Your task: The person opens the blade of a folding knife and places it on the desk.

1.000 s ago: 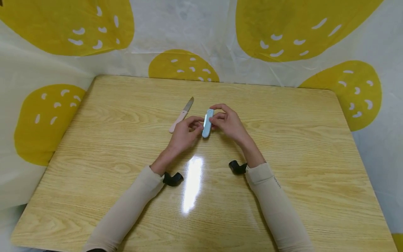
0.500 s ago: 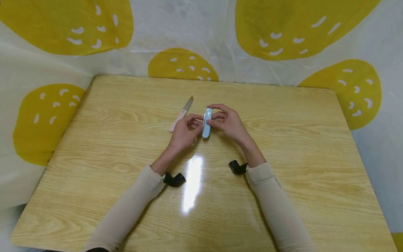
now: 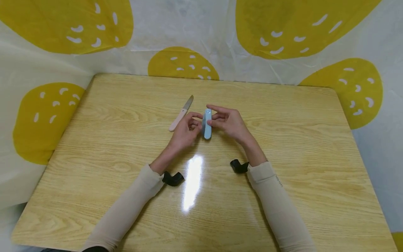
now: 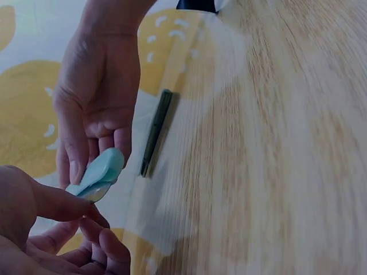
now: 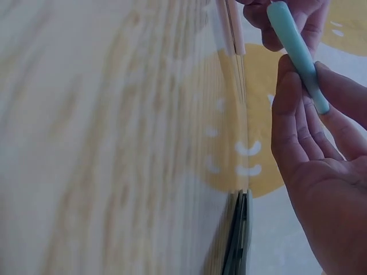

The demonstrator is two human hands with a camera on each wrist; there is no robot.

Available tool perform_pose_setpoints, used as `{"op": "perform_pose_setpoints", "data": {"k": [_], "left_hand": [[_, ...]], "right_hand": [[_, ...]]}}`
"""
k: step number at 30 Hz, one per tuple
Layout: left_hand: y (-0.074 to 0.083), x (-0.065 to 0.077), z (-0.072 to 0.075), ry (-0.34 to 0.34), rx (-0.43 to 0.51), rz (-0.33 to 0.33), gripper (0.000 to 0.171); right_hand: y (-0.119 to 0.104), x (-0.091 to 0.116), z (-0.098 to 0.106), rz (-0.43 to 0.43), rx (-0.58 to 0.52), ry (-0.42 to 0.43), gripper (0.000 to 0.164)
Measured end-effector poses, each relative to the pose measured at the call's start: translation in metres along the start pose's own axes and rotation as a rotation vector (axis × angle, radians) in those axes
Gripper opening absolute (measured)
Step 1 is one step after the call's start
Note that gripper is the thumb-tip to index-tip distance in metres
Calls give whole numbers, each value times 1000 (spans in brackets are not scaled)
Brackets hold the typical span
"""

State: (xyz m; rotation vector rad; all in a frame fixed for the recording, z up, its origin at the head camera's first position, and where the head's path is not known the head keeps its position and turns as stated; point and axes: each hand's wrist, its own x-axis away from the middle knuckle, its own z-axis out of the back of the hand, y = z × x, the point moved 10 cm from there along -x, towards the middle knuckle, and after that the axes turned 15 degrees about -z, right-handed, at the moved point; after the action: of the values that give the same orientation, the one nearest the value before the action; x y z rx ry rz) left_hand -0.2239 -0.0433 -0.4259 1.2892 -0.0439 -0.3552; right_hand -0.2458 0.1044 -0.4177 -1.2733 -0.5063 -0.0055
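Above the middle of the table, my right hand pinches a light blue folding knife by its handle. Its index finger reaches to the pivot end. From the other side, my left hand has thumb and fingertips at the knife's blade edge. In the left wrist view the blade protrudes slightly from the handle's slot, at the fingertips of the left hand. A second folding knife, with a pale pink handle and its blade out, lies on the table just behind my left hand.
A narrow dark green object lies on the wooden table in the left wrist view; in the head view it cannot be seen. Black camera mounts sit at both wrists. A patterned cloth hangs behind the table.
The light blue knife's handle has turned from a slant to nearly upright in the head view. Both hands stay at the knife. The pink knife has not moved on the table.
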Motion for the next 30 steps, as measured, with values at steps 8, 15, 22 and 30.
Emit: {"op": "perform_pose_setpoints", "data": {"k": [8, 15, 22, 30], "left_hand": [[-1, 2, 1, -34, -12, -31, 29], [0, 2, 2, 27, 1, -60, 31], [4, 2, 4, 115, 40, -66, 31], [5, 1, 7, 176, 51, -40, 33]], "right_hand": [[4, 1, 2, -10, 21, -17, 56], [-1, 0, 6, 19, -19, 12, 59], [-2, 0, 2, -4, -83, 9, 46], [-7, 2, -2, 31, -128, 12, 55]]}}
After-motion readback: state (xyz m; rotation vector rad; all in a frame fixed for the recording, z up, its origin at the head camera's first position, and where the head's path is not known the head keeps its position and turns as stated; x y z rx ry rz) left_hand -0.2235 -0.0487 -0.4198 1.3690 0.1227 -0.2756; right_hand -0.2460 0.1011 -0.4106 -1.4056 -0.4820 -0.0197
